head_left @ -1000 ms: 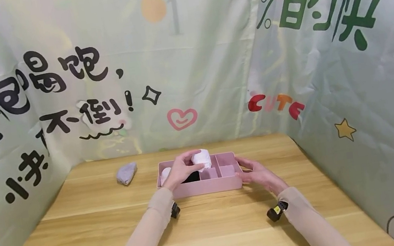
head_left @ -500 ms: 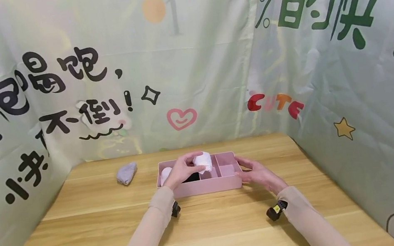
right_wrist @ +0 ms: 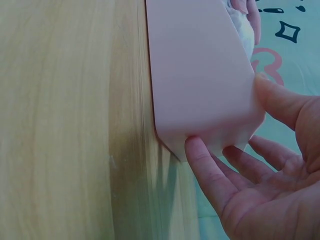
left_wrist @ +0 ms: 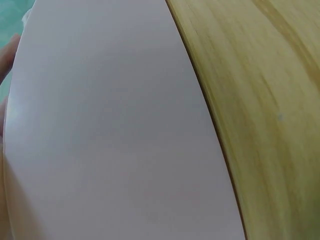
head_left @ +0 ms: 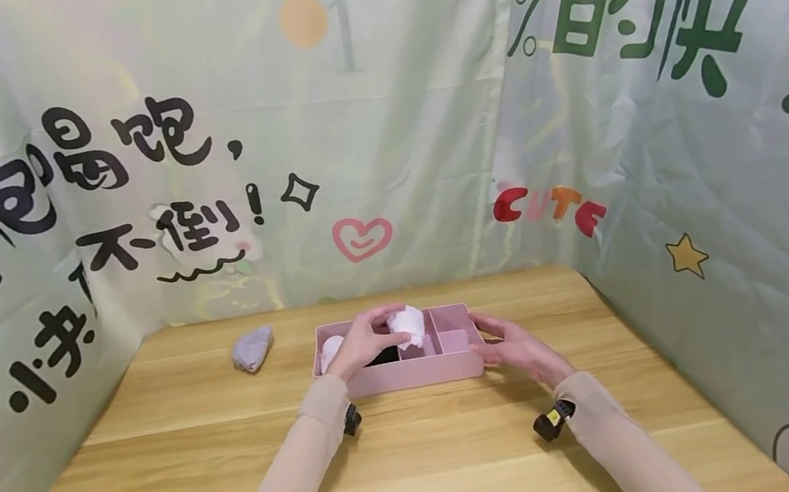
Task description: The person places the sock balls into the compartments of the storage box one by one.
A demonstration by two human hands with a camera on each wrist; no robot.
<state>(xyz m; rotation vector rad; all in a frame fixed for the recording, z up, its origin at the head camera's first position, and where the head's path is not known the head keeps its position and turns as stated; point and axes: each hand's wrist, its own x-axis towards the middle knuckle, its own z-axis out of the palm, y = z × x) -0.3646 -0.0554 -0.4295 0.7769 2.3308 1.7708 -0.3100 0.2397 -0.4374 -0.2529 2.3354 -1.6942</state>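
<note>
A crumpled white cloth-like bundle [head_left: 409, 326], probably light, soft and best pinched by its sides, is hanging between the left hand's [head_left: 363, 343] thumb and fingers over a compartmented pink plastic box [head_left: 412, 374]; the right hand [head_left: 526, 351] is gripping its right end.

Box [head_left: 413, 374] smooth, plastic-looking; white bundle [head_left: 409, 326] crumpled, clothlike; tabletop [head_left: 425, 464] wood-grained.

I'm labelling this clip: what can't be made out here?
Head view: full shape of the black item, behind the left hand and the front of the pink box.
Head view: what the grey bundle is; too small.
Left wrist: box interior, behind its wall; the left hand, mostly cut off at left edge.
Right wrist: lower part of the white bundle, behind the box.
</note>
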